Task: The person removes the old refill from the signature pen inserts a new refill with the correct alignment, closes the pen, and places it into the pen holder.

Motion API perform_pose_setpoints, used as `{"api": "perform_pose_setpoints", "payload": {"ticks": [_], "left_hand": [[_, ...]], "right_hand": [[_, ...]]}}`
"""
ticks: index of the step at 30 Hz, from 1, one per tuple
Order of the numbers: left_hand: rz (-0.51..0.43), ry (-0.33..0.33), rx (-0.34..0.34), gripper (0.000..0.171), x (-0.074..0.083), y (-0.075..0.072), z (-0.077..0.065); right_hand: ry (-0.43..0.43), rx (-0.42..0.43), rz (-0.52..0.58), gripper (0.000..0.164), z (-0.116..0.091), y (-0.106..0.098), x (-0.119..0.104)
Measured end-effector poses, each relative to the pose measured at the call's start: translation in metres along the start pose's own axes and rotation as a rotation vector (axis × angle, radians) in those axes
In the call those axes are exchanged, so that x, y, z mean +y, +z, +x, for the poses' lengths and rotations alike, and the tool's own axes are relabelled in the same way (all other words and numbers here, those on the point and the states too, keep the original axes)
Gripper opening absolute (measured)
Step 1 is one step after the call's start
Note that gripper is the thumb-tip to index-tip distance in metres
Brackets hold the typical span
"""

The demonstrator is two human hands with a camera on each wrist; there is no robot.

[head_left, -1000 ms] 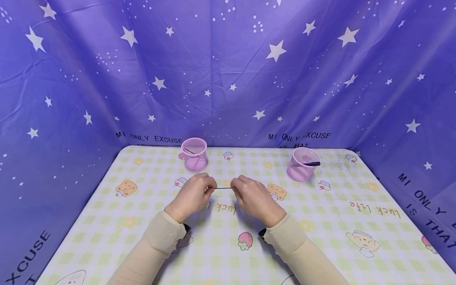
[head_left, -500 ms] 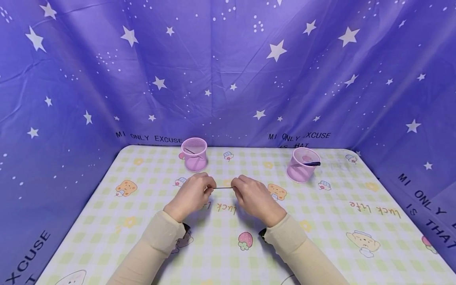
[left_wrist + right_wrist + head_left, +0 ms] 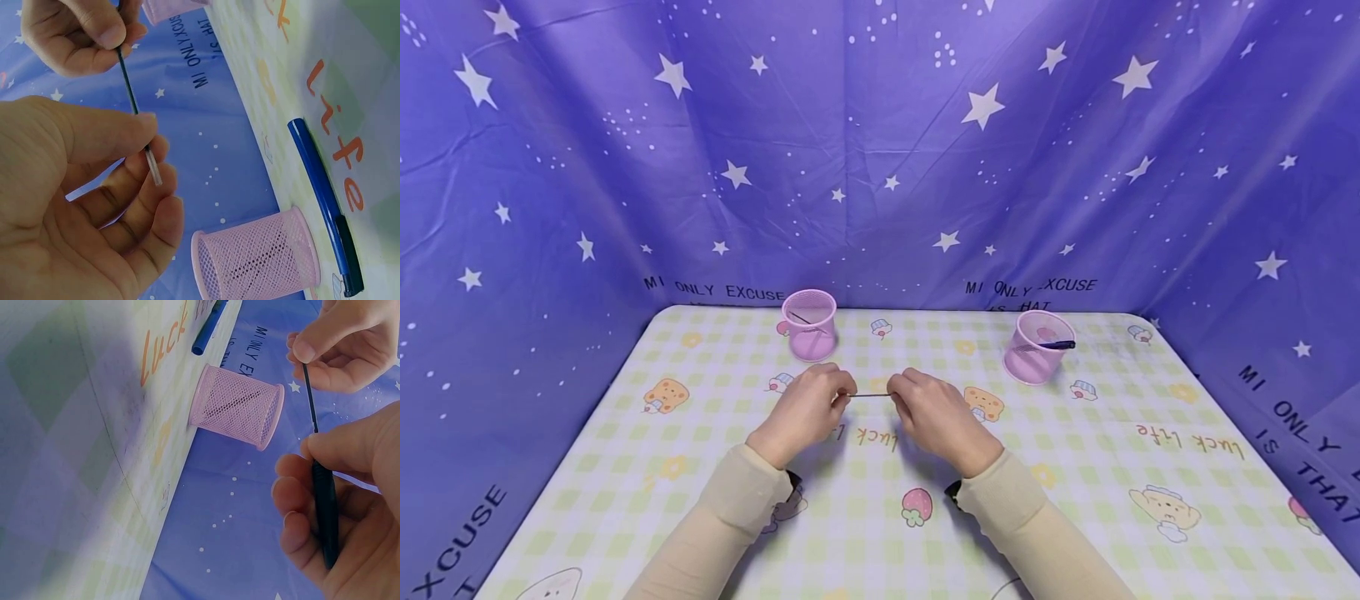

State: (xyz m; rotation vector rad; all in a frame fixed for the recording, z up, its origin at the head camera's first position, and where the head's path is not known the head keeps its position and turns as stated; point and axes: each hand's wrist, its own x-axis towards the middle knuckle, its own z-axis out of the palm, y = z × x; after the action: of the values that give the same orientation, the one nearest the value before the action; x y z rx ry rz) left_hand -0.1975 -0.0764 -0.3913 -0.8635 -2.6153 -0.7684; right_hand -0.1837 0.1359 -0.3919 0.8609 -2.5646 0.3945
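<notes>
Hardly any change since a second ago in the head view: same level pose, same gap between left hand (image 3: 801, 412) and right hand (image 3: 942, 417), same short stretch of thin dark rod (image 3: 869, 395) running from nine to three o'clock above the pale green-and-white checked tablecloth (image 3: 850, 567). Left thumb and forefinger clamped on the thin dark rod, remaining fingers loosely curled (plainest from the left wrist). Right thumb and fingers clamped on a slim, blackish pen-shaped barrel (image 3: 326, 512), in line with the rod and tucked along the palm, out of sight from the head.

Visible only from the left wrist: a clear tube-like end (image 3: 154, 169) of the rod, poking past the left thumb toward five o'clock. There too, at about four o'clock from the left hand, a glossy blue pen (image 3: 320, 190) flat on the cloth (just one end from the right wrist, near eleven o'clock).

From the head, in full: a round pink mesh cup (image 3: 814, 346) at half past ten from the rod, holding a thin dark stick (image 3: 801, 319); a second pink mesh cup (image 3: 1030, 363) between two and three o'clock, with a dark blue pen (image 3: 1057, 344) across the rim.
</notes>
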Motion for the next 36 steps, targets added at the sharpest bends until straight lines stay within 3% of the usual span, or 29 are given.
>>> {"api": "perform_pose_setpoints", "payload": {"ticks": [13,36], "left_hand": [[0.015,0.028,0.011,0.017,0.006,0.0046,-0.0001],[0.011,0.032,0.021,0.022,0.0027,0.0039,-0.001]], "right_hand": [[-0.011,0.001,0.007,0.007,-0.0011,0.0012,-0.001],[0.005,-0.01,0.009,0.009,-0.0011,0.0011,-0.0022]]}}
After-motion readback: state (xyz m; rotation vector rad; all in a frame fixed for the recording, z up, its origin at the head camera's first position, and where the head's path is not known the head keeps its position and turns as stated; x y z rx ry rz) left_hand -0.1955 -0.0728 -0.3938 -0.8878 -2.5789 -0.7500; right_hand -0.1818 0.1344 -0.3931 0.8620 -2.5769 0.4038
